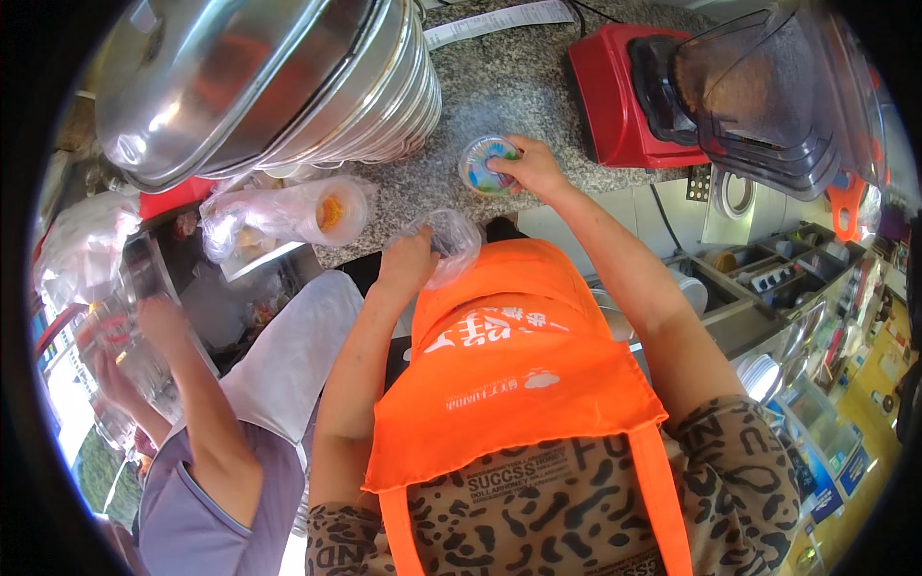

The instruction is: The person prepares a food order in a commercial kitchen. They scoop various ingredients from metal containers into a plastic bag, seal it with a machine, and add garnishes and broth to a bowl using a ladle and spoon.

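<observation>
My right hand [531,169] grips a small round cup with a blue and green patterned lid [490,164], held at the front part of the speckled stone counter [515,86]. Lower and to the left, my left hand [409,261] has its fingers closed on a clear thin plastic bag [454,248], which hangs crumpled in front of my orange apron [504,324]. Left of the bag, a plastic-wrapped stack of clear cups [346,212] lies on its side, with something orange-yellow at its end.
Stacked metal pans [346,93] stand at the upper left. A red blender base [612,93] with a clear cover [771,93] is at the upper right. A paper strip [497,21] lies at the back. Close on my left, a co-worker's arm [209,403] reaches over containers. Drawers [727,288] are lower right.
</observation>
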### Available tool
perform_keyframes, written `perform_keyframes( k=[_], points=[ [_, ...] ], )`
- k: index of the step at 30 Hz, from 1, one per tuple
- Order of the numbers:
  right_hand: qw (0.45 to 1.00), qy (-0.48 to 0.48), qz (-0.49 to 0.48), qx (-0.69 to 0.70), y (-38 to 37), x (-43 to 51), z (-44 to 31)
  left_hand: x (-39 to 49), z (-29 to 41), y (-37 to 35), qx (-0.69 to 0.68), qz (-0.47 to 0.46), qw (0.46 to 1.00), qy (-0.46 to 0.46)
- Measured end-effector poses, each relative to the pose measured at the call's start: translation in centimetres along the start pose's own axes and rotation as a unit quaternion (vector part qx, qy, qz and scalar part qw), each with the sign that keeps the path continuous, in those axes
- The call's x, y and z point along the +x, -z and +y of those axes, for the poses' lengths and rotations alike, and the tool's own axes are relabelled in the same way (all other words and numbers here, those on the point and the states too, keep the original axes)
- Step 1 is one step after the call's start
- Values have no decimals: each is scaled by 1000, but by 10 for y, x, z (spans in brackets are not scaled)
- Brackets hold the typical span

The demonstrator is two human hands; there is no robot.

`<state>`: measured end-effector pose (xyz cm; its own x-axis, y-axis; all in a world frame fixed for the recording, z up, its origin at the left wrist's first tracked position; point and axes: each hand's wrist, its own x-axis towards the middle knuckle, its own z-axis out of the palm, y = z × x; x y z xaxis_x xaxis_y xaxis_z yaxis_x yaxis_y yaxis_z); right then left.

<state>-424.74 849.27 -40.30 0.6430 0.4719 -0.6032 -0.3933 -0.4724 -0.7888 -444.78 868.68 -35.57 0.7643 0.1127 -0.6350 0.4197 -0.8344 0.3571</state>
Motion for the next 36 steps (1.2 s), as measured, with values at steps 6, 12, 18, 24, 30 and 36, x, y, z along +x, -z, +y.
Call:
perform_keyframes(
  k=[6, 12, 18, 24, 30, 36],
  points=[
    [1000, 17, 21, 4, -2, -1, 2, 7, 14, -4, -14, 36, 999, -18],
    [1000, 15, 12, -10, 0, -4, -4, 13, 14, -3, 19, -38, 999, -27],
    [885, 330, 175, -277, -8, -61, -42, -32, 38, 44, -181, -267, 931, -172],
    [861, 138, -475, -120, 17, -155, -114, -90, 54, 111, -209, -254, 892, -309],
    [626, 206, -400, -636, 19, -153, -128, -103, 55, 103, 32, -231, 915, -328],
    [480, 389, -135, -775, -25, -77, -98, -17, 53, 17, 208, -19, 969, -131]
  ],
)
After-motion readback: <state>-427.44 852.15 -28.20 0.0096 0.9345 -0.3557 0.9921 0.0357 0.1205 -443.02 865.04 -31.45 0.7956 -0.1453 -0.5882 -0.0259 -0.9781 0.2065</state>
